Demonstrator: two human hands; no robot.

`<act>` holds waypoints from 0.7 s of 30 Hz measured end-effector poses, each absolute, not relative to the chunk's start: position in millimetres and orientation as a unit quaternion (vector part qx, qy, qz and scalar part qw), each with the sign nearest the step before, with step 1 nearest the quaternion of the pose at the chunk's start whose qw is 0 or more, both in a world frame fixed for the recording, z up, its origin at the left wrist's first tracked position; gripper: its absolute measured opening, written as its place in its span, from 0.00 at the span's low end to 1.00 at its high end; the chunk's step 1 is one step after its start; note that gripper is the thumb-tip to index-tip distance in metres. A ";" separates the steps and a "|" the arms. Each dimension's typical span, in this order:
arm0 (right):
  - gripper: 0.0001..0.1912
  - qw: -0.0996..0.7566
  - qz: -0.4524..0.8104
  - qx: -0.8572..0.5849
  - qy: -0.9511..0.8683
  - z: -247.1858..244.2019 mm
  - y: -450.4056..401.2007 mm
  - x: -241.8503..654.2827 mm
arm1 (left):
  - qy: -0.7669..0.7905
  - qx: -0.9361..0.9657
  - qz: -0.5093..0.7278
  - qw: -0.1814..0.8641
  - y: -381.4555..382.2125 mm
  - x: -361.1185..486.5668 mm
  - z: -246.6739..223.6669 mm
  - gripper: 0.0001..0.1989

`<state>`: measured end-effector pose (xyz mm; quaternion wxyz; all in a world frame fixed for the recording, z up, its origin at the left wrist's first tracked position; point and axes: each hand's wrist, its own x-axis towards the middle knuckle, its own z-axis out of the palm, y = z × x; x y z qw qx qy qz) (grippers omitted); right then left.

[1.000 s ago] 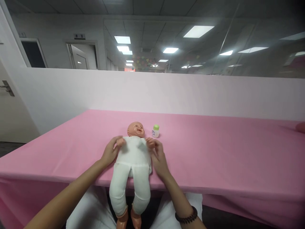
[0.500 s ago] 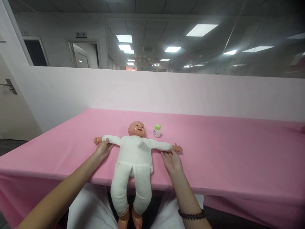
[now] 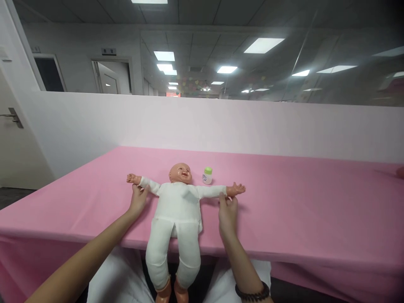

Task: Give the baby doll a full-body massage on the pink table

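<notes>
A baby doll (image 3: 178,206) in a white top and trousers lies face up, arms stretched out sideways, its lower legs past the table's front edge. My left hand (image 3: 138,200) pinches the sleeve near the doll's wrist at the left. On the other side, my right hand (image 3: 228,210) has its fingertips closed on the cuff by the doll's hand. Beside the doll's head stands a small clear jar with a green lid (image 3: 207,176), touched by neither hand.
A pink cloth (image 3: 299,210) covers the table. Behind it rises a white partition (image 3: 252,126) with glass above. A door (image 3: 19,139) is at the left. Part of another person's hand (image 3: 400,172) shows at the right edge.
Both doll forearms are raised a little, with more of the doll's wrists showing. My right hand has turned and gone from spread fingers under the sleeve to a pinch.
</notes>
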<state>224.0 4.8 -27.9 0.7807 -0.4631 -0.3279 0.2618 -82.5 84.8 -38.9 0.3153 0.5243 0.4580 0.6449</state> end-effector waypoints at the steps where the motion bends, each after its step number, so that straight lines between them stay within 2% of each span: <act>1: 0.36 0.774 0.228 -0.468 -0.361 -27.0 3.1 219.9 | 0.460 0.565 0.628 0.275 80.2 -80.3 -37.7 0.22; 4: 0.31 0.718 0.141 -0.474 -0.489 -27.8 -2.5 207.4 | 0.414 0.723 0.523 0.183 65.1 -73.2 -34.1 0.19; 7: 0.23 0.599 0.052 -0.428 -0.675 -32.5 -5.3 198.0 | 0.355 0.818 0.446 0.082 56.4 -69.0 -33.6 0.19; 10: 0.25 0.526 -0.015 -0.383 -0.760 -36.6 -3.3 194.5 | 0.345 0.831 0.434 0.035 56.3 -69.0 -35.8 0.21; 17: 0.25 0.525 -0.006 -0.391 -0.756 -38.8 -1.1 196.9 | 0.367 0.825 0.428 0.049 55.9 -68.7 -34.7 0.20; 21: 0.24 0.588 0.069 -0.423 -0.686 -34.9 -3.4 194.7 | 0.382 0.792 0.468 0.085 55.7 -67.8 -29.5 0.18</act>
